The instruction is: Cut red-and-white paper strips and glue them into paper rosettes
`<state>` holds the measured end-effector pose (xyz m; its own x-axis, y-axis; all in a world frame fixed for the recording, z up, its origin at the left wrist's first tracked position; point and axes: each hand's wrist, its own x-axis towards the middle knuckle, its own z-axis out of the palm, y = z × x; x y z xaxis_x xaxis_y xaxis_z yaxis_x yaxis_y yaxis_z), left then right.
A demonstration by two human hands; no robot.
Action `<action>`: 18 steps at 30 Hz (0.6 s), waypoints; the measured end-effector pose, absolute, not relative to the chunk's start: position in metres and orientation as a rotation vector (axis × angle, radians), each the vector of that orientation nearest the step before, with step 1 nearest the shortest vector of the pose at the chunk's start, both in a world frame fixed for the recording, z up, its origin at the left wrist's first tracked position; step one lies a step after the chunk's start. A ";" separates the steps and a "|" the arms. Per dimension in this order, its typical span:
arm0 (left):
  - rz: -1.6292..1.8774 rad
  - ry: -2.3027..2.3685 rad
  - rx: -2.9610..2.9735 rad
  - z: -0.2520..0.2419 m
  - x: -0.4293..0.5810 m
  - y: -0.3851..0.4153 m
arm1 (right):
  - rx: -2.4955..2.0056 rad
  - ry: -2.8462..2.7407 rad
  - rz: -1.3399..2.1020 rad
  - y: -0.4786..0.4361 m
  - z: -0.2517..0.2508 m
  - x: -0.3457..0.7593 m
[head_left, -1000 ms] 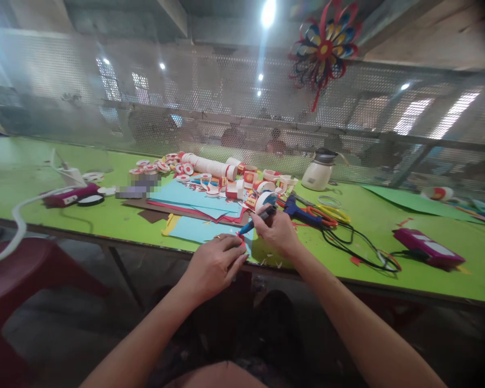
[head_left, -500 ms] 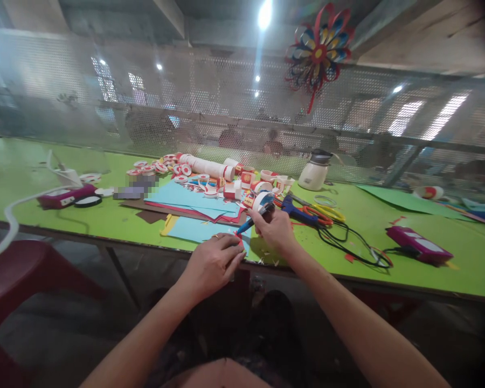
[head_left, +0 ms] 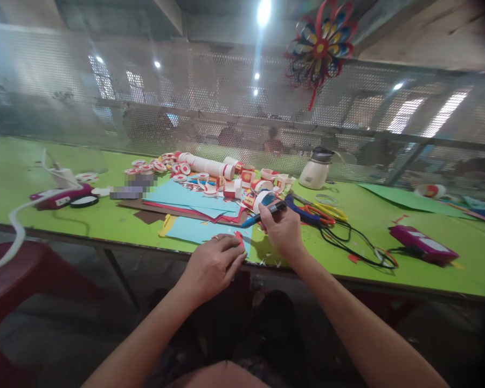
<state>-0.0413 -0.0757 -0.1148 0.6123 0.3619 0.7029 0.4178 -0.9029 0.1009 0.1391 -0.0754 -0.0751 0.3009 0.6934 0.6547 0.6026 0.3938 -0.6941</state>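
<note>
My left hand (head_left: 213, 265) rests at the table's front edge, its fingers bent and together on a small red paper piece (head_left: 239, 237). Beneath that piece lies a light blue sheet (head_left: 189, 228), partly covered by my fingers. A slim, blue, pen-shaped tool (head_left: 255, 220) is gripped in my right hand (head_left: 282, 226), closed round its dark end. Its pointed tip aims left, just above the red piece and apart from it. Behind my right hand lies a blue-handled tool (head_left: 303, 210), and the white and red paper cups (head_left: 262, 199) stand close by.
A stack of blue sheets (head_left: 178, 195) and a long white roll (head_left: 206, 164) lie behind. Farther right are a pale jug (head_left: 316, 171), black cable (head_left: 347, 248) and purple power strip (head_left: 422, 245). Another purple strip (head_left: 62, 196) sits left, near a red stool (head_left: 20, 275).
My right hand has moved slightly right, lifting the blue tool's tip away from the red paper piece and tilting the tool flatter. My left hand stays in nearly the same place.
</note>
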 end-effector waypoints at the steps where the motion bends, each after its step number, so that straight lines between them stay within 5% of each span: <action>1: -1.180 -0.665 -2.752 -0.115 -0.041 -0.076 | -1.272 -1.373 0.081 -0.075 -0.076 0.139; 18: -1.175 -0.681 -2.763 -0.116 -0.041 -0.076 | -1.272 -1.456 0.187 -0.072 -0.083 0.140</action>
<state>-0.0414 -0.0759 -0.1157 0.6112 0.3726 0.6983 0.4205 -0.9003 0.1123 0.1397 -0.0721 -0.0831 0.2213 0.7590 0.6124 0.5795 0.4027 -0.7085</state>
